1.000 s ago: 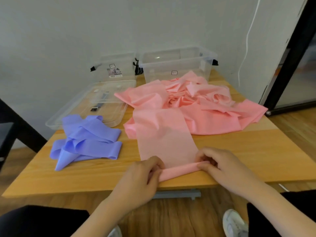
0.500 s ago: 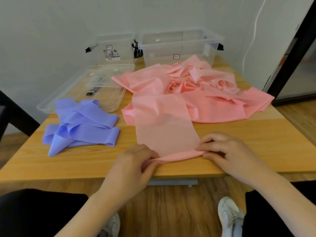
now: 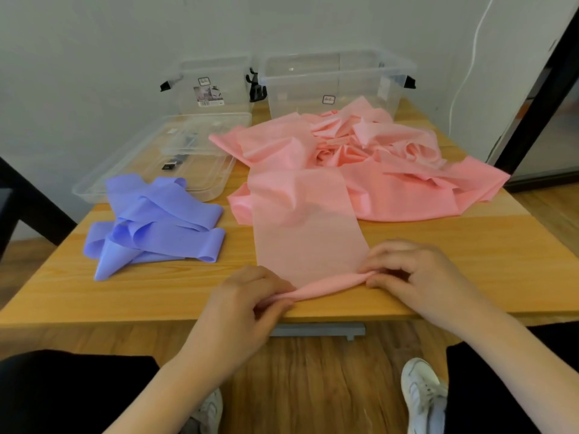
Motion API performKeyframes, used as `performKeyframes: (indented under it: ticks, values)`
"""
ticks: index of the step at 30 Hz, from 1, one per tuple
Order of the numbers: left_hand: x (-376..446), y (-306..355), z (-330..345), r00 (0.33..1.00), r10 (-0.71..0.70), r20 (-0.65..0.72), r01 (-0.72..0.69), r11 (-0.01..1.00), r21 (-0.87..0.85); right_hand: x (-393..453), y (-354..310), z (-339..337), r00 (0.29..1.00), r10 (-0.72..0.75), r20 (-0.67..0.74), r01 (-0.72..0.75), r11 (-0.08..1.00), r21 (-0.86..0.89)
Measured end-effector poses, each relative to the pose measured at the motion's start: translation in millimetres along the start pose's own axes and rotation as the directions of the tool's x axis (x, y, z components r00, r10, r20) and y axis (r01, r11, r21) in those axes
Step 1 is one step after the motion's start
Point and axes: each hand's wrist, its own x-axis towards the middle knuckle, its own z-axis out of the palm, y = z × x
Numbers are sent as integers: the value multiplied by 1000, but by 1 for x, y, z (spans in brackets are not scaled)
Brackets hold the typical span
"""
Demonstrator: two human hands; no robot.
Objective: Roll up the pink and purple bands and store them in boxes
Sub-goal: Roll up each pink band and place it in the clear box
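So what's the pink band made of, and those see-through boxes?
The pink band looks like thin stretchy rubber or latex: matte, slightly see-through, and it crumples softly. That's a guess from its look. The boxes look like clear hard plastic, glossy, since the wall shows through them and they catch the light.

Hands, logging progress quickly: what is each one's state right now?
Left hand: pinching the rolled end of the pink band.
Right hand: pinching the roll's other end.
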Motion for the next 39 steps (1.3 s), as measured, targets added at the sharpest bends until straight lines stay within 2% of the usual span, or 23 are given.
performKeyframes:
  ticks: [6,11,13,15,17,19,24,27,31,35,37,39]
  values:
    - [2,5,1,980,-144,-134,128,984,-125,6,-5,7,991,110,-73,-109,994,20]
    - [6,4,5,975,-119,-190,120,993,-6,9,-8,14,979,131,-157,-151,981,-122]
    - [7,3,4,981,-95,-169,96,995,-2,10,-5,13,982,84,-167,-111,981,-162]
    - [6,1,5,994,-59,-92,59,998,-3,12,-3,9,990,1,-138,-27,982,-188]
    - [6,-2,2,1000,-17,-21,18,999,33,12,0,4,997,-74,-38,64,974,-219]
    - [7,-5,-2,1000,30,-8,-29,995,97,10,5,-1,994,-95,50,104,974,-203]
    - [9,-5,-2,998,-36,-61,33,998,-47,8,5,0,999,-32,-19,30,995,-97]
    - [11,-3,2,990,-69,-120,65,997,-38,9,1,6,994,59,-90,-64,996,-57]
    - [13,-5,3,998,-31,-63,35,997,72,11,-1,12,977,99,-186,-120,987,-107]
    - [14,-9,-2,999,-51,1,51,996,71,13,3,5,989,43,-139,-68,981,-183]
    - [15,-8,-4,996,-76,-35,76,997,-1,11,4,0,998,18,-58,-28,982,-185]
    - [15,-6,-3,991,-92,-102,88,995,-43,9,4,0,999,4,-33,-10,982,-188]
